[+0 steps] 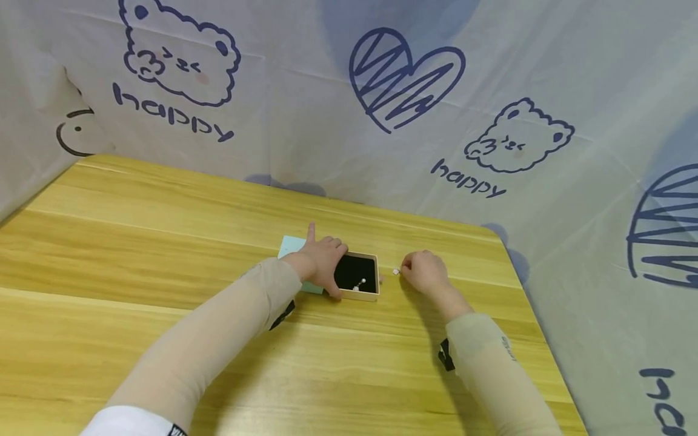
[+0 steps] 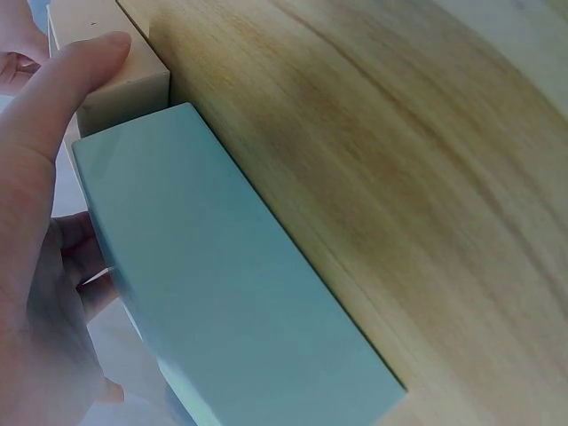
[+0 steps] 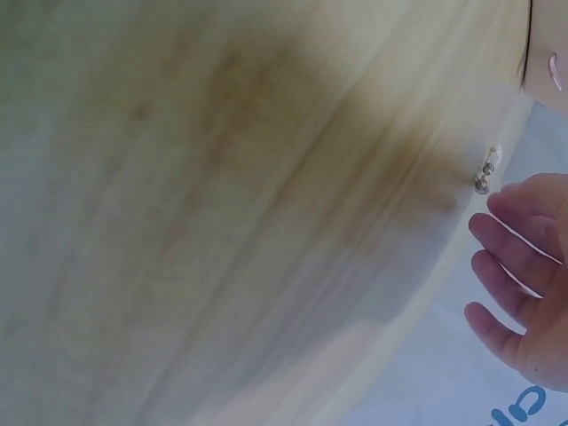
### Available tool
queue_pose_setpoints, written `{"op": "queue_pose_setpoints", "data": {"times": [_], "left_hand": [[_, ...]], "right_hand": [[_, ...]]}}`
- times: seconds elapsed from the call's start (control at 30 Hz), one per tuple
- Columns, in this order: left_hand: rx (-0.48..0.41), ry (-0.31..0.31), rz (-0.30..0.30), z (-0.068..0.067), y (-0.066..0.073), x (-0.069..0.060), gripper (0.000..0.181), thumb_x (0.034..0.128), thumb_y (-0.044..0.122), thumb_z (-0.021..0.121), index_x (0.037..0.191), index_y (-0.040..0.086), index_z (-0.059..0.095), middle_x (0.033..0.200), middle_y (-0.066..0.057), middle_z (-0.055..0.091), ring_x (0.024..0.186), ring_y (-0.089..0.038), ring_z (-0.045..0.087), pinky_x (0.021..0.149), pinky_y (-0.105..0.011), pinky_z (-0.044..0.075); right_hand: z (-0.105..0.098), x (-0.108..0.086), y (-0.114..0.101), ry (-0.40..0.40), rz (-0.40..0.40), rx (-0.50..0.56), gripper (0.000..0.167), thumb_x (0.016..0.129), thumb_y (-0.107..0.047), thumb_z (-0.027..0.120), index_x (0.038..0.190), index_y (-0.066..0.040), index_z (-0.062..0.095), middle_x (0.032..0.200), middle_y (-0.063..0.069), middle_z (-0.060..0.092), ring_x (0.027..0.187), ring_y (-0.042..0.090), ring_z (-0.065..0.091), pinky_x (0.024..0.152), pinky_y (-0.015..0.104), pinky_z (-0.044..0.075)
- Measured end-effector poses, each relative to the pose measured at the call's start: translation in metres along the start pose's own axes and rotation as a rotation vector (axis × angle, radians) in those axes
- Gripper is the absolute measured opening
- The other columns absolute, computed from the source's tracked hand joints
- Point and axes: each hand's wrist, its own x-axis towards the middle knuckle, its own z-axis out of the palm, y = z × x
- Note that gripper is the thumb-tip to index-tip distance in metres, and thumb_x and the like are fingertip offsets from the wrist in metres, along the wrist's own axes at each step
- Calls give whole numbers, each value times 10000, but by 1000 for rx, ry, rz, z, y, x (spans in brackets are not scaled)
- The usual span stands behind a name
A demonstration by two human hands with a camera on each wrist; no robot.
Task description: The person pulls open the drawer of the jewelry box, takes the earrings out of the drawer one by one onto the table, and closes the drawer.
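A slide-out jewelry box lies on the table: a pale blue sleeve (image 1: 291, 244) with a cream drawer (image 1: 360, 296) pulled out to the right. Black padding (image 1: 349, 269) lines the drawer, and a small earring with a pearl (image 1: 359, 284) lies on it. My left hand (image 1: 322, 260) spans the box and grips it, thumb on the near side, fingers on the far side. Right of the drawer, my right hand (image 1: 427, 274) pinches a second small, shiny earring (image 3: 486, 170) at the tips of thumb and forefinger. Its other fingers are loosely bent.
The wooden table (image 1: 163, 254) has a rounded far right corner. Behind it hangs a pale cloth (image 1: 305, 121) printed with bears, hearts and lettering. A pink ribbon tab (image 3: 556, 71) sticks out of the drawer's end towards the right hand.
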Motion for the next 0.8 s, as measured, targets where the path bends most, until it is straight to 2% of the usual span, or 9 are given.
{"op": "queue_pose_setpoints", "data": {"times": [0.27, 0.37, 0.5, 0.63, 0.8], "left_hand": [[1, -3, -6, 0, 1, -1, 995, 690, 687, 658, 1451, 143, 319, 1483, -46, 358, 1386, -229, 309, 1103, -653, -37], [0, -1, -5, 1, 1, 0, 992, 691, 684, 659, 1450, 142, 320, 1482, -47, 359, 1386, -229, 309, 1104, -652, -35], [-9, 2, -4, 1, 1, 0, 988, 692, 678, 663, 1448, 141, 322, 1482, -47, 359, 1385, -227, 309, 1105, -651, -37], [-21, 0, -6, 0, 1, -1, 991, 690, 667, 674, 1448, 136, 321, 1484, -51, 356, 1385, -229, 310, 1105, -650, -39], [-17, 0, -11, 0, 2, 0, 991, 689, 667, 673, 1449, 136, 323, 1480, -52, 363, 1383, -229, 315, 1105, -652, -35]], "right_hand": [[-5, -3, -2, 49, -21, -7, 187, 902, -182, 581, 982, -80, 716, 989, 88, 711, 995, 317, 599, 949, 523, 408], [-8, -5, -8, 86, -51, 22, 182, 895, -167, 601, 1005, -71, 709, 1005, 83, 712, 1013, 309, 597, 992, 523, 376], [-14, -8, -19, 150, -128, 62, 161, 872, -136, 625, 982, -64, 718, 989, 78, 719, 1017, 295, 589, 980, 524, 377], [-19, -10, -33, 202, -220, 72, 135, 844, -115, 651, 945, -67, 726, 957, 73, 722, 984, 263, 578, 913, 492, 412], [-22, -13, -48, 167, -337, 46, 141, 830, -123, 682, 957, -85, 731, 937, 49, 714, 971, 248, 563, 898, 464, 430]]}}
